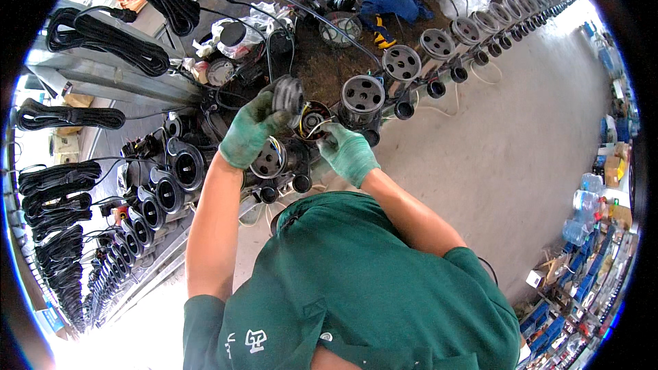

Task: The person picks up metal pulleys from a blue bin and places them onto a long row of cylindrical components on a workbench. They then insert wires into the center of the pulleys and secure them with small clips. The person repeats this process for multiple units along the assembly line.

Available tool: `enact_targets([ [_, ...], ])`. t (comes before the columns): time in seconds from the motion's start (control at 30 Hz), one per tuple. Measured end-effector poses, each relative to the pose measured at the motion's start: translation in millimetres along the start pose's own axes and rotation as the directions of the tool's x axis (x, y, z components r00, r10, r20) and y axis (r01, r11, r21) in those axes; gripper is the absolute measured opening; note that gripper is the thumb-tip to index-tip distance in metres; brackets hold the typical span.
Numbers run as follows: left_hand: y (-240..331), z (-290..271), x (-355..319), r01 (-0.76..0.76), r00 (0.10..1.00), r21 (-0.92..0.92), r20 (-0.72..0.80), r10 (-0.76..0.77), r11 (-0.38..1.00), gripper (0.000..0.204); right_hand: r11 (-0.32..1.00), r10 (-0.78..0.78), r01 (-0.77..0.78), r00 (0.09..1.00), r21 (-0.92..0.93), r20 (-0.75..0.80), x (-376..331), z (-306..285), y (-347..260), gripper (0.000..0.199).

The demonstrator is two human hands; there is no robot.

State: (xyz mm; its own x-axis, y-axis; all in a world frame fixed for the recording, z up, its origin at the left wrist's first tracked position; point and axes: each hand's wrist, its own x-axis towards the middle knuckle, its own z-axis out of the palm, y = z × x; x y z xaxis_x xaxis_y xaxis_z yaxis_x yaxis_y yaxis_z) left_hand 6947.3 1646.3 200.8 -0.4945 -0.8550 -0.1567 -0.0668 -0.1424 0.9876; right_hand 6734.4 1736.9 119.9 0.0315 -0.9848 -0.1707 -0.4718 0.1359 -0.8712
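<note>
My left hand [248, 131], in a green glove, grips a dark round ribbed cover [289, 95], tilted up on edge. Beside and just below the cover stands an open round housing [314, 117] with yellow and white wires in it. At the housing's right rim, the gloved fingers of my right hand [348, 153] are pinched on a pale wire [319, 127]. Close to my left wrist sits another round body [268, 157] with holes in its top and coloured wires. A similar grey body with a holed top [362, 99] stands right of the housing.
A row of holed round bodies [436, 43] runs to the far right. Bundled black cables [113, 41] hang at the left above several round black units [188, 168]. Yellow-and-blue-handled pliers [382, 34] and a blue cloth [394, 2] lie on the bench behind.
</note>
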Motion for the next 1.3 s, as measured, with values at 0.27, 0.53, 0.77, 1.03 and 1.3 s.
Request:
enact_targets([
  [0.27,-19.3,-12.0,-36.7,-0.039,0.994,-0.328,-0.109,0.003,0.944,0.075,0.991,0.135,-0.135,0.977,-0.012,0.166,35.9,23.9,-21.5,0.030],
  [0.53,-48.4,-18.8,-24.9,-0.133,0.968,-0.534,-0.249,-0.006,0.835,0.055,0.895,0.245,-0.319,0.935,0.311,0.254,39.0,36.5,-38.5,0.023],
  [0.77,-44.2,-14.4,1.2,-0.011,0.968,-0.336,-0.238,-0.074,0.942,0.063,0.961,-0.275,0.267,0.939,-0.064,-0.208,30.1,68.3,17.7,0.021],
  [1.03,-37.2,-16.5,19.6,0.155,0.981,-0.234,-0.074,-0.177,0.960,0.059,0.920,-0.194,0.208,0.978,-0.332,0.074,25.4,25.3,-16.9,0.026],
  [1.3,-27.0,-10.5,19.9,0.243,0.969,0.024,0.045,-0.244,0.970,0.061,0.904,-0.256,0.317,0.939,-0.287,0.231,30.0,8.4,-15.9,0.023],
])
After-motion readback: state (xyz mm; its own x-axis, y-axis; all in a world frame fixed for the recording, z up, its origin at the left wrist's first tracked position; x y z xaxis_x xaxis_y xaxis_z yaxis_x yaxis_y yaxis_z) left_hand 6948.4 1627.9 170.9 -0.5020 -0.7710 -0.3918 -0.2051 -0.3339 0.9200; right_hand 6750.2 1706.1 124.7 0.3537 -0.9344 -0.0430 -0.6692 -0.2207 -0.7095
